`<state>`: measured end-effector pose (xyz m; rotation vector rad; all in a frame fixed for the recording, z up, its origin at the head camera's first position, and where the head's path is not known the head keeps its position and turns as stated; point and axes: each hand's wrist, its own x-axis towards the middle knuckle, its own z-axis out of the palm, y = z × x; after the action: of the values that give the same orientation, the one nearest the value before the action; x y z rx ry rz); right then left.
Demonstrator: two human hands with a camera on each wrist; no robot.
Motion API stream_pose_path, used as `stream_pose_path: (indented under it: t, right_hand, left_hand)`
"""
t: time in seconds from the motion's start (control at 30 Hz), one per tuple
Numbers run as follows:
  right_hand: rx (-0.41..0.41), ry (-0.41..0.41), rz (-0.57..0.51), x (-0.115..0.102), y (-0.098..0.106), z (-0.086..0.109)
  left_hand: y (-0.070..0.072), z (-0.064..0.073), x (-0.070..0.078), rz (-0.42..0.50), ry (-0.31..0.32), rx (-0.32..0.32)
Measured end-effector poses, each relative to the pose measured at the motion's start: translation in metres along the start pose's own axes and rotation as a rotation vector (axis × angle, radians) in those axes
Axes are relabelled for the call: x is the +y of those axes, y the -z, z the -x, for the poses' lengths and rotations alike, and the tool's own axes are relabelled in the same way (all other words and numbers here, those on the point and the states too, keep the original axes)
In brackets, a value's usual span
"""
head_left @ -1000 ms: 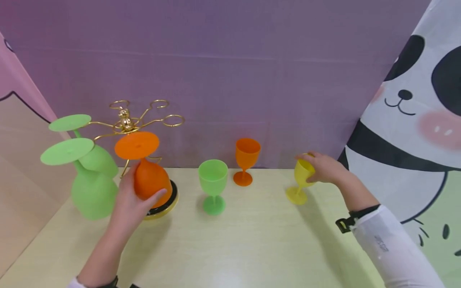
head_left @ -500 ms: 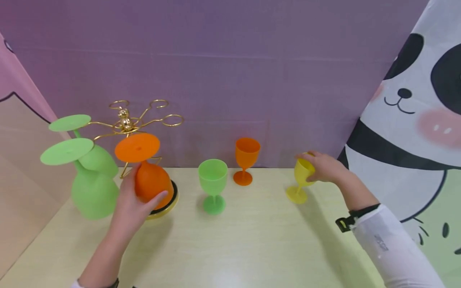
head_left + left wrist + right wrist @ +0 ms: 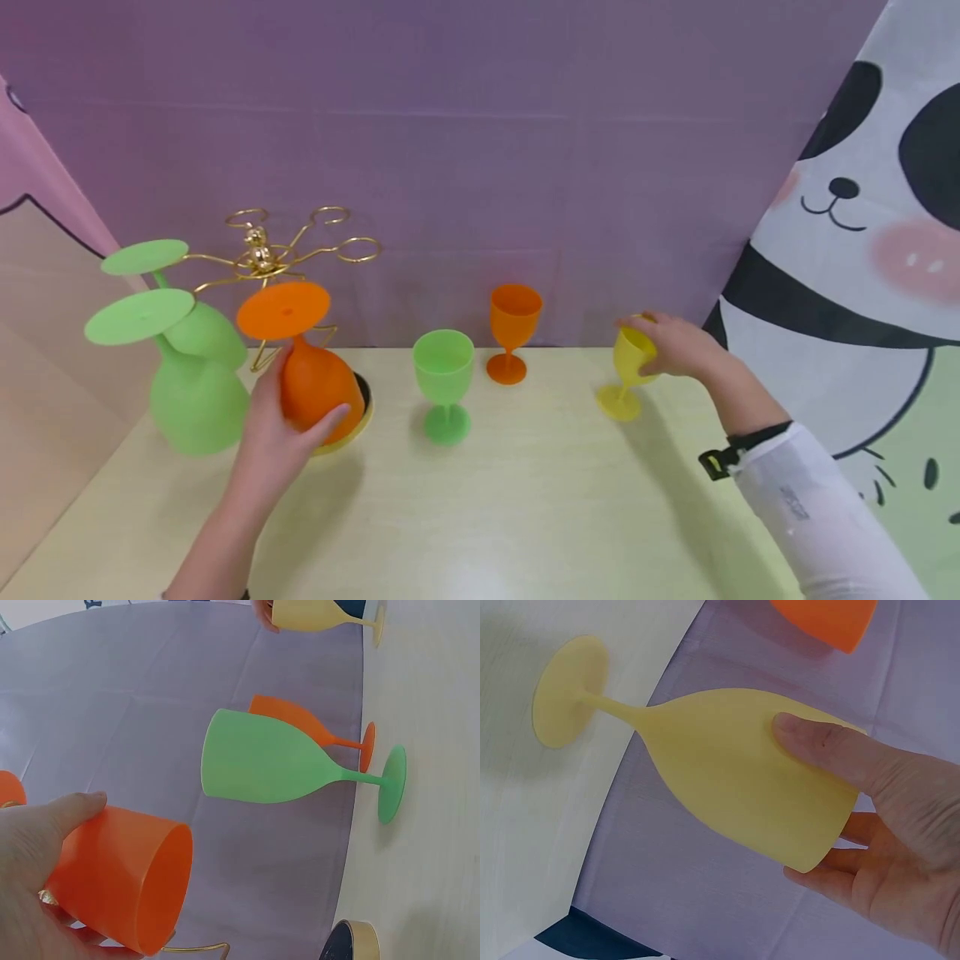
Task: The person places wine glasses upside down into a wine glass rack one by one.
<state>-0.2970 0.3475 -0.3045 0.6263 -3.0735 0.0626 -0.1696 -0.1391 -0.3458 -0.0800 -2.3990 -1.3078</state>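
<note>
Toward the table's point(image 3: 480, 508) left edge, the left hand point(image 3: 276, 429) grasps an upturned orange cup point(image 3: 318, 387). Farther back stands a green cup point(image 3: 444, 371); then the right hand point(image 3: 675, 346) grips a yellow cup point(image 3: 631, 360) near the back right corner. By the back edge: an upright orange cup point(image 3: 515, 313).

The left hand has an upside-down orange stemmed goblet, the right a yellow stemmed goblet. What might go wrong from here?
The orange goblet in the left hand is close beside the front inverted light-green stemmed goblet and might knock it.
The orange goblet's foot overlaps the gold wire rack in the head view and may snag.
The right hand grips the yellow goblet near its rim; a sideways push could tip it.
</note>
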Motion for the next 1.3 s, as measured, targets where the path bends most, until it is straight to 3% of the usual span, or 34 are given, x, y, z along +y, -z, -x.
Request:
stream_pose_path:
  t: [0.23,0.73,0.9,1.03,1.17,1.3]
  right_hand:
    - [-0.005,-0.002,0.001,0.000,0.001,-0.002]
    - [-0.012,-0.014,-0.012,-0.002,0.003,0.000]
    - [-0.016,-0.023,-0.018,-0.002,0.002,0.001]
    - [-0.012,-0.015,-0.015,-0.001,0.001,0.000]
    - [-0.008,-0.008,-0.007,0.000,0.001,-0.001]
    - [-0.004,-0.006,-0.004,0.000,0.000,-0.002]
  left_hand:
    - [0.004,0.007,0.000,0.028,0.028,-0.029]
    - [0.009,0.014,0.003,0.019,-0.005,-0.012]
    - [0.015,0.022,0.012,0.037,0.020,0.020]
    - [0.024,0.030,0.025,-0.005,0.033,0.070]
    - [0.033,0.037,0.040,-0.015,-0.010,0.146]
    - [0.043,0.043,0.057,0.011,-0.100,0.226]
